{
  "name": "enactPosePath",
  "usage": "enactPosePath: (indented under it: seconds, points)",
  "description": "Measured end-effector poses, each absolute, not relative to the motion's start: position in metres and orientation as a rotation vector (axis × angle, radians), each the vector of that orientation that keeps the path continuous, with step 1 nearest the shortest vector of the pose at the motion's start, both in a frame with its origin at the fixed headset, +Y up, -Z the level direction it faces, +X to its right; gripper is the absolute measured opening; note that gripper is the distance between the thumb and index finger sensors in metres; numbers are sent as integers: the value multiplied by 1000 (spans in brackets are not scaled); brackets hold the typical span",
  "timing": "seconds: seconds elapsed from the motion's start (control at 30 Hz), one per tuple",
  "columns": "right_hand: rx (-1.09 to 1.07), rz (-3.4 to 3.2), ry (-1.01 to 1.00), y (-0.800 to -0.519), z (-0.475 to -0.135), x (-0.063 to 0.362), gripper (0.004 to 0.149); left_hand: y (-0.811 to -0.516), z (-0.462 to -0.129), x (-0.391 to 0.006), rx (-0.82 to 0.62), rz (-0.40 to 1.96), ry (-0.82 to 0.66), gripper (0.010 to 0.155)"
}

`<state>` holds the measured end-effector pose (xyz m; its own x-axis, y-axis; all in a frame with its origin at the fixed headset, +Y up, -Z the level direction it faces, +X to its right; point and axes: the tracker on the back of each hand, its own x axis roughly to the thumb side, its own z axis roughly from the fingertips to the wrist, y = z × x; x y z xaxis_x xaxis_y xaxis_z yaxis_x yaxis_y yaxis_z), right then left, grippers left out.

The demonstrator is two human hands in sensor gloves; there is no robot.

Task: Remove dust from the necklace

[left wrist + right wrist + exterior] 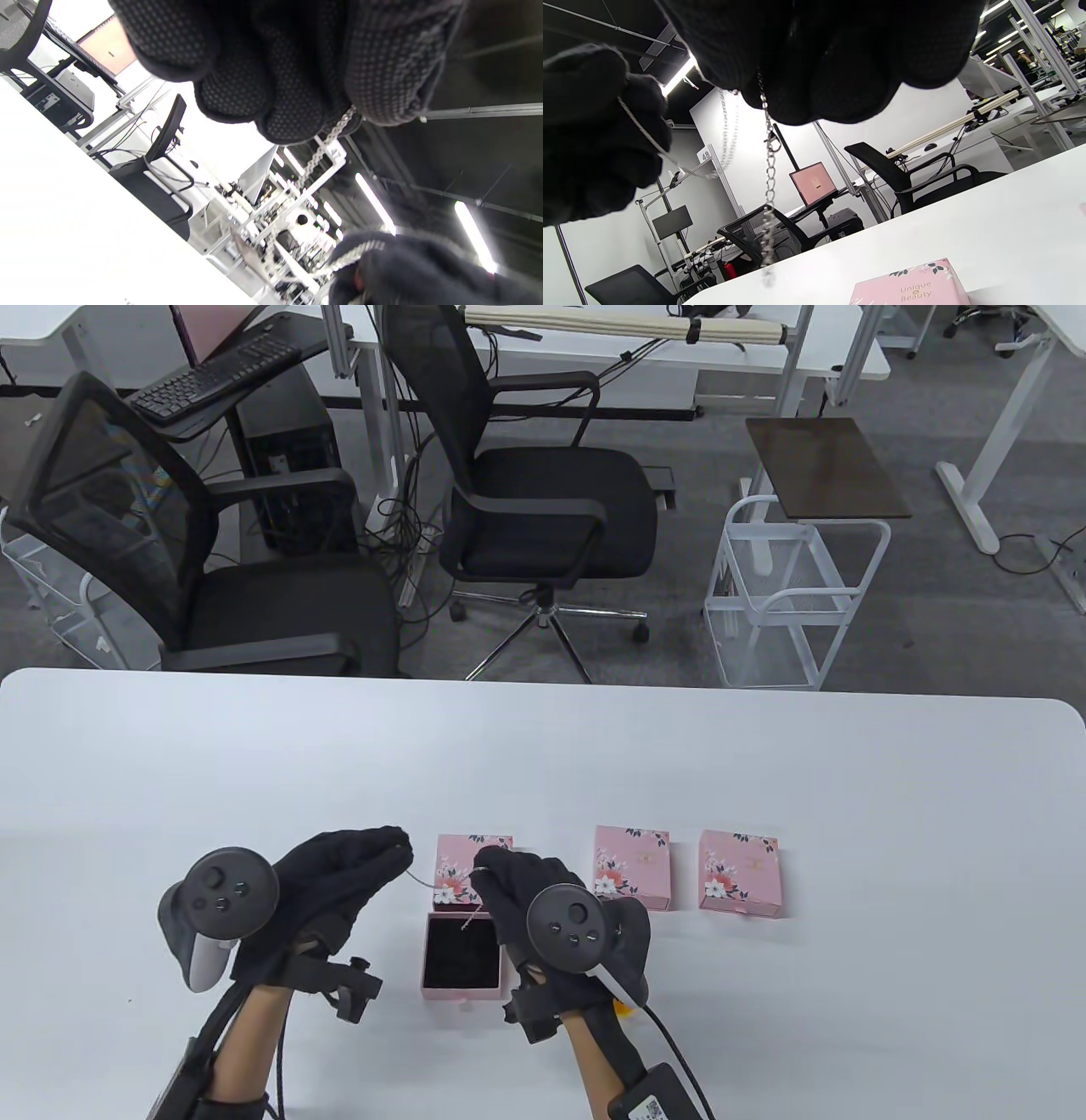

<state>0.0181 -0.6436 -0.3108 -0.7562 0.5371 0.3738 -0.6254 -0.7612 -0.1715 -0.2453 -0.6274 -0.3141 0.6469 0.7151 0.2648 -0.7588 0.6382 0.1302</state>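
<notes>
Necklace [422, 881] stretched between both gloved hands above the white table [764, 780].

Left hand [339, 882] has its fingertips [297, 114] bunched together, pinching one end of the silver chain; right hand [517, 891] pinches the other end with fingers [797, 93] closed, and the clasp end dangles from them over the open pink jewelry box [461, 954]. Its floral lid [454, 882] lies just behind, with two closed matching boxes [632, 869] to the right.

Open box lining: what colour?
Black lining, pink walls; clearest in the table view.
</notes>
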Motion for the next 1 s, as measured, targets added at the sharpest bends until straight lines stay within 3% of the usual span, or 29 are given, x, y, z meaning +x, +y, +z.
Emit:
enactPosePath:
  seconds: [0.37, 1.0]
  points:
    - [383, 2484, -310, -661, -317, 11, 36, -665, -330, -221, 99, 645, -201, 35]
    - [413, 2696, 30, -708, -328, -11, 37, -725, -343, -193, -106, 324, -201, 36]
